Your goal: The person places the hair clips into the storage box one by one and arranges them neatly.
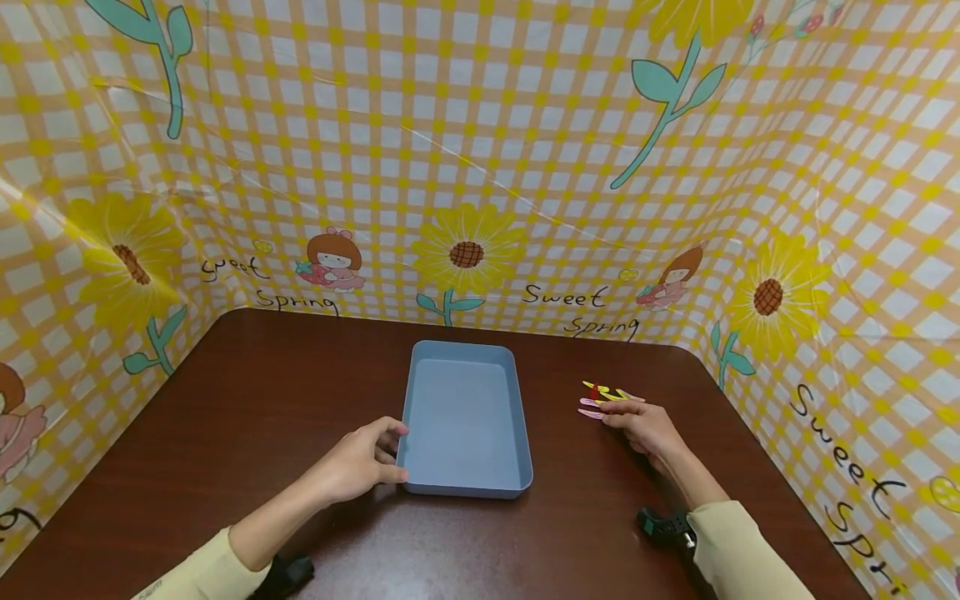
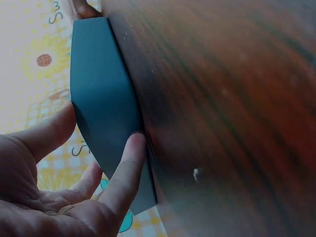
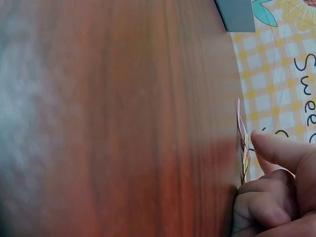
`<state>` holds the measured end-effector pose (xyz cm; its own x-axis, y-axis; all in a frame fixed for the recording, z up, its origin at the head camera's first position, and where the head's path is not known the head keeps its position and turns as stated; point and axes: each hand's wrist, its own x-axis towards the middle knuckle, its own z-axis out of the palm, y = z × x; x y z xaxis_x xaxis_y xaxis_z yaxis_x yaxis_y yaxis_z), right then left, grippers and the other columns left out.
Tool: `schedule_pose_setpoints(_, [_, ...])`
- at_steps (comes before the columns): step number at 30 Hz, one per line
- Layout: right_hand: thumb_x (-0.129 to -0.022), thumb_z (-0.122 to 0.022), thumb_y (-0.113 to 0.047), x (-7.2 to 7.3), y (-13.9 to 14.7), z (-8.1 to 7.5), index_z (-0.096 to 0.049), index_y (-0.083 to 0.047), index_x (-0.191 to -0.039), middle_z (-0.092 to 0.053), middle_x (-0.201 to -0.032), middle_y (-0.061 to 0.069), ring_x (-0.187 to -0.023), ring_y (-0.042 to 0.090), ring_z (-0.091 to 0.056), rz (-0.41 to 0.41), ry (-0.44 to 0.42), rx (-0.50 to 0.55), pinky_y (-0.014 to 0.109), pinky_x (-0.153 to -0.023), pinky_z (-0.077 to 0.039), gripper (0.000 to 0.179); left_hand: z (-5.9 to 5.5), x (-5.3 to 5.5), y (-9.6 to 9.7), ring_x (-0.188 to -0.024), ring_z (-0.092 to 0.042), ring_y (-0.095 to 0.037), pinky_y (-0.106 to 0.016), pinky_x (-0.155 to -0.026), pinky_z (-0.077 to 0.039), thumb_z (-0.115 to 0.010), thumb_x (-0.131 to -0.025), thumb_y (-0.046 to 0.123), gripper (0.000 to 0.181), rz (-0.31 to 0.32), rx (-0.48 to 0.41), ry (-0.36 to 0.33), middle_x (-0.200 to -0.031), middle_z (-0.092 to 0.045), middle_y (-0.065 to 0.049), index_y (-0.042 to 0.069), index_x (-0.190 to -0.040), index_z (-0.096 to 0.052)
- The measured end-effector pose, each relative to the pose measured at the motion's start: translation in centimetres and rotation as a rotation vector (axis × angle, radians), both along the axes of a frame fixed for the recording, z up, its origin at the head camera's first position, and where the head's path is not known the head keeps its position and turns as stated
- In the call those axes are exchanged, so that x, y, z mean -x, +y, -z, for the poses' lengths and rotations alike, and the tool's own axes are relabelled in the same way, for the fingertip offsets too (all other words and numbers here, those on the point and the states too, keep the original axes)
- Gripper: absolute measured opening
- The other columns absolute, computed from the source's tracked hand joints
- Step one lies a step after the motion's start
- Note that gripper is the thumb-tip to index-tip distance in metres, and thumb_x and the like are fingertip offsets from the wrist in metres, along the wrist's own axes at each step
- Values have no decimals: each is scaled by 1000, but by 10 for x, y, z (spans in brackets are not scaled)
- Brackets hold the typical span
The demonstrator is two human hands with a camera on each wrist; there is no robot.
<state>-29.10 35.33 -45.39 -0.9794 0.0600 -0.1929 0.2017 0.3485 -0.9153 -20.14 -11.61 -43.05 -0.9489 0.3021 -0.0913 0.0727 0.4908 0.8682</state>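
A blue-grey rectangular tray (image 1: 465,417) lies flat in the middle of the table. At its left side, my left hand (image 1: 367,458) touches the rim and outer wall with spread fingers. The left wrist view shows the thumb at the rim and another fingertip low on the tray's outer wall (image 2: 101,89). Right of the tray lies a small group of snap hair clips (image 1: 592,402), pink, yellow and red. Over their near right side reaches my right hand (image 1: 645,429), fingers partly bent. In the right wrist view, a fingertip stands just above the clips (image 3: 243,143), apart from them.
The dark brown wooden table (image 1: 300,375) carries all of this. A yellow checked cloth with sunflowers (image 1: 467,254) rises behind it and along both sides. A dark strapped device (image 1: 663,527) sits at the right wrist, and another dark device (image 1: 288,575) is under the left.
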Motion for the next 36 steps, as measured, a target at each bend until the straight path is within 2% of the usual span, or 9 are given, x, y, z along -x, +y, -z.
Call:
schedule_pose_setpoints(2, [-88,-76,-12,0,-1,0,-71,0,-116,-31,-52,-15,-42,3,-24,5,-2,-1,20,-41,-26,31,0,0,-1,-99,-66,-21,-40,-80,-54,-84,-81,13,56,3,-3,0,-117,-63,-11,9,-131,-58])
schedule_pose_setpoints(6, [-87,-76,-10,-1,-4,-2,-72,2,-113,-35,-53,-16,-42,3,-25,11,17,-22,20,-42,-26,29,0,0,-1,-101,-67,-23,-40,-80,-54,-84,-81,13,57,5,-8,-1,-117,-63,-12,8,-131,-58])
schedule_pose_setpoints(13, [-87,-76,-9,-1,-7,-3,-69,6,-117,-31,-49,-16,-41,3,-25,27,18,-46,20,-41,-26,34,-3,-1,-1,-99,-67,-22,-40,-79,-54,-84,-81,12,55,-2,8,6,-115,-63,-12,8,-130,-59])
schedule_pose_setpoints(24, [-86,-77,-11,0,-6,-1,-70,4,-118,-34,-47,-14,-40,5,-26,41,20,-88,22,-41,-28,36,-1,0,0,-100,-67,-21,-41,-80,-54,-84,-82,12,55,-12,15,2,-116,-63,-11,10,-130,-59])
schedule_pose_setpoints(36, [-87,-74,-9,2,-5,1,-69,4,-117,-34,-47,-13,-40,6,-28,46,34,-136,23,-41,-29,34,-1,0,0,-99,-67,-21,-40,-79,-54,-83,-82,12,55,4,5,6,-115,-63,-11,9,-131,-58])
